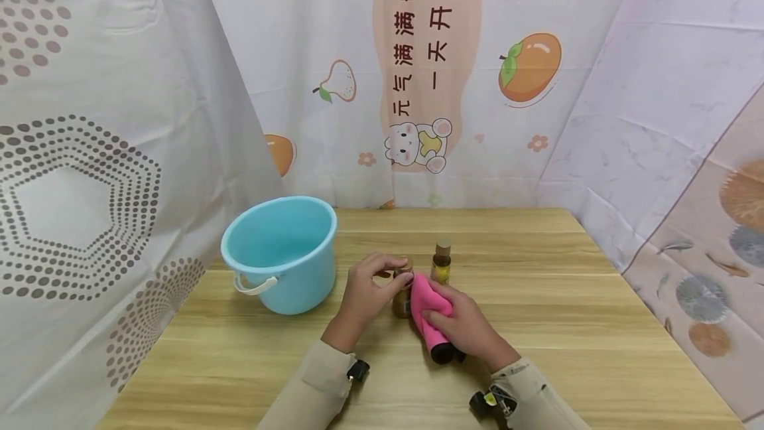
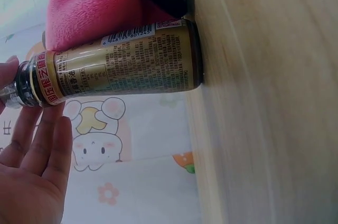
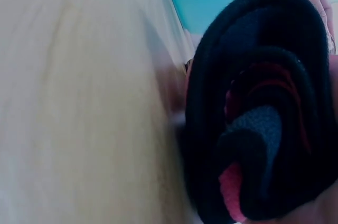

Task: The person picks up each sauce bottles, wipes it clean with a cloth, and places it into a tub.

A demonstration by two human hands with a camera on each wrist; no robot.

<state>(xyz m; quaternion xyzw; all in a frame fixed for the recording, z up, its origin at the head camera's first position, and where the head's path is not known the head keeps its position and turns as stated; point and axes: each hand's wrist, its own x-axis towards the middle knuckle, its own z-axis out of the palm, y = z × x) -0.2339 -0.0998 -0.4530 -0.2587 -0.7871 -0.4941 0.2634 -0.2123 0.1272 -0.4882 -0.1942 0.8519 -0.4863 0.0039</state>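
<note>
An upright sesame oil bottle (image 2: pixel 132 65) with a gold label and a red band stands on the wooden table. At its top, my left hand (image 1: pixel 364 290) pinches the neck and cap between thumb and fingers. A pink cloth (image 1: pixel 425 317) with black edging, folded into layers, is bunched in my right hand (image 1: pixel 468 324). It lies against the bottle's side, covering part of the label in the left wrist view. The right wrist view is mostly filled by the cloth's dark folded edges (image 3: pixel 259 129). Just behind the cloth is a second dark bottle (image 1: pixel 441 274) with a yellow label and brown cap.
To the left, a light blue bucket (image 1: pixel 304 284) with a white handle (image 1: pixel 255 286) stands on the table (image 1: pixel 537 310). Patterned curtains (image 1: pixel 334 18) hang behind the table and along both sides.
</note>
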